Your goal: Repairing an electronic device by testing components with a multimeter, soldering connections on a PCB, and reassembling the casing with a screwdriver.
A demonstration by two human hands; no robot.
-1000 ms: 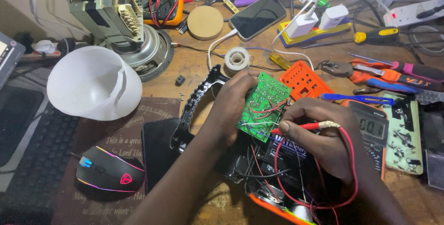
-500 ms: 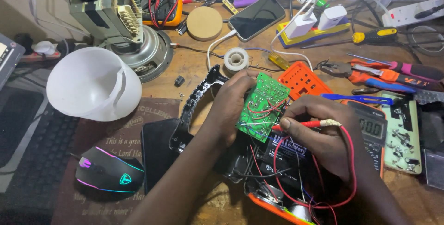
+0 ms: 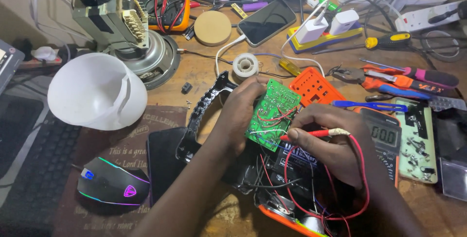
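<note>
At desk centre: green board (image 3: 271, 113), tilted up over an opened black-and-orange case (image 3: 272, 193), gripped along its left edge by left hand (image 3: 241, 115). Right hand (image 3: 331, 142) clenched around a red probe (image 3: 316, 133), tip touching the board's lower right face, red lead looping down past the wrist. Just right of that hand, a meter (image 3: 386, 139). Far left, a white dome (image 3: 95, 91) and a lit mouse (image 3: 113, 187), well apart from both hands.
</note>
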